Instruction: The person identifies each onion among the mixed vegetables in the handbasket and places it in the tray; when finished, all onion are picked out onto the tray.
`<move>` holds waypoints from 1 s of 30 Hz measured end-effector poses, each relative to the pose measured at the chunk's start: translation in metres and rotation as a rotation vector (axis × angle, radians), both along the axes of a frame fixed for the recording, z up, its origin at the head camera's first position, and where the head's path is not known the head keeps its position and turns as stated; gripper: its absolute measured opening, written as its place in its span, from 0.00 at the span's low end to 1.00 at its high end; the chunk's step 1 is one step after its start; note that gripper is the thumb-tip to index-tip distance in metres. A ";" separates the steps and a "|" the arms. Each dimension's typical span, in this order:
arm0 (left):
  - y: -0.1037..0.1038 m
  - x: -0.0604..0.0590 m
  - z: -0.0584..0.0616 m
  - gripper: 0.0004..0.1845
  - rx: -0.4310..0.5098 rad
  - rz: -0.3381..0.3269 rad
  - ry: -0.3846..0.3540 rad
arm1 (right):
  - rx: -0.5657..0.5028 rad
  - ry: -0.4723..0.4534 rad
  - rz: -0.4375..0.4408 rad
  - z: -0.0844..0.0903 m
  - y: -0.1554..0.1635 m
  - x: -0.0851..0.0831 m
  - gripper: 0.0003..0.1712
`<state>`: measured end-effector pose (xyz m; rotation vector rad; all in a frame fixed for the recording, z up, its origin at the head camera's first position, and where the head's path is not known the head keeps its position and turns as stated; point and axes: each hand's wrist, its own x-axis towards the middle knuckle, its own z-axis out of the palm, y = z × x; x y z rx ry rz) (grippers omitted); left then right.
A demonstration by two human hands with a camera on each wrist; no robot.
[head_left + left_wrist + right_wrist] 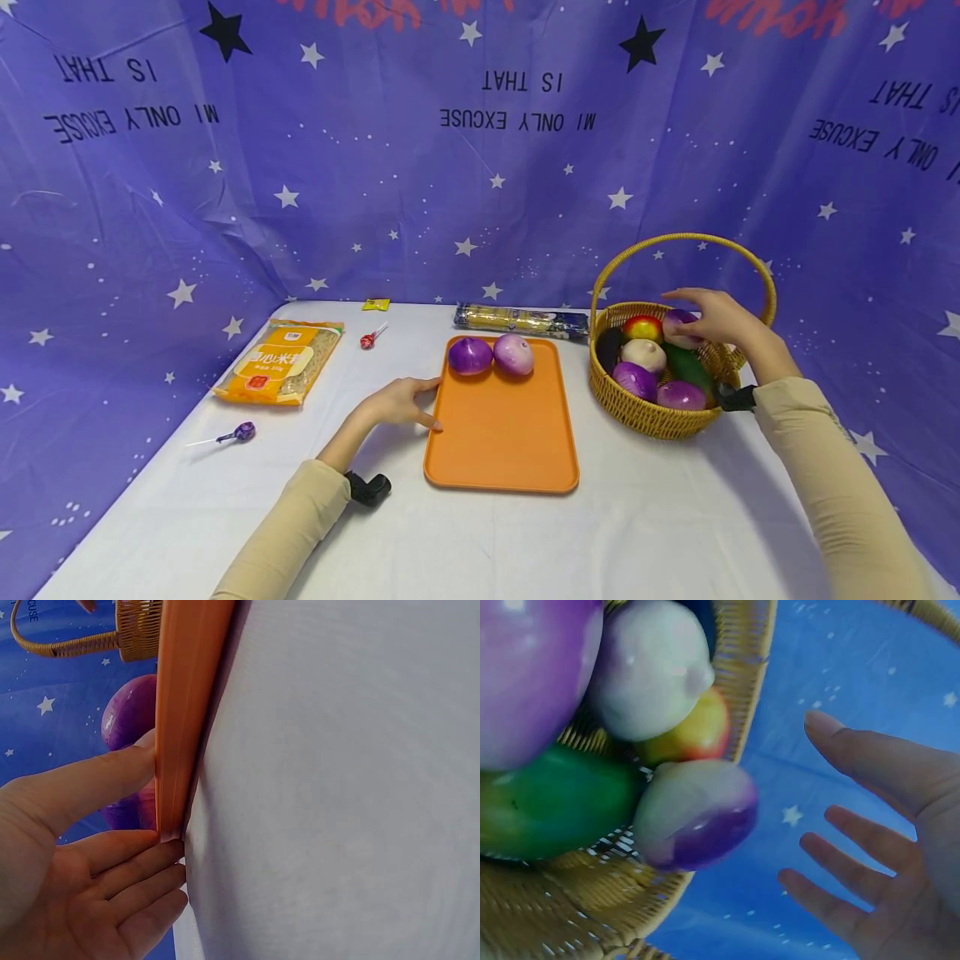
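Onions were going from basket (637,412) to tray (501,433), I judged: two onions (470,356) sat on its far end, three purple ones left in the basket. Right hand (712,321) hovered spread over the rearmost onion (678,325), needing to close round it.

Left hand (90,855), fingers straight, steadied the tray's rim.

Right wrist view: open fingers (855,870) beside that onion, gripping nothing.

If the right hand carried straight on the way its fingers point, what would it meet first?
Most likely the purple-and-white onion at the back of the basket. The right hand is open just above it, with a small gap visible in the wrist view.
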<state>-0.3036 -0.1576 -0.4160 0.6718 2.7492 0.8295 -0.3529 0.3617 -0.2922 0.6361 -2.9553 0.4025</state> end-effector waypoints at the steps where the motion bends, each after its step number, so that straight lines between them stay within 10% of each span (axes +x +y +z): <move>1: 0.000 0.000 0.000 0.48 0.002 0.002 -0.001 | -0.005 -0.015 -0.007 -0.001 0.002 -0.004 0.35; 30: 0.001 -0.001 0.000 0.48 -0.002 0.019 -0.005 | -0.043 -0.104 -0.112 -0.037 0.017 -0.034 0.33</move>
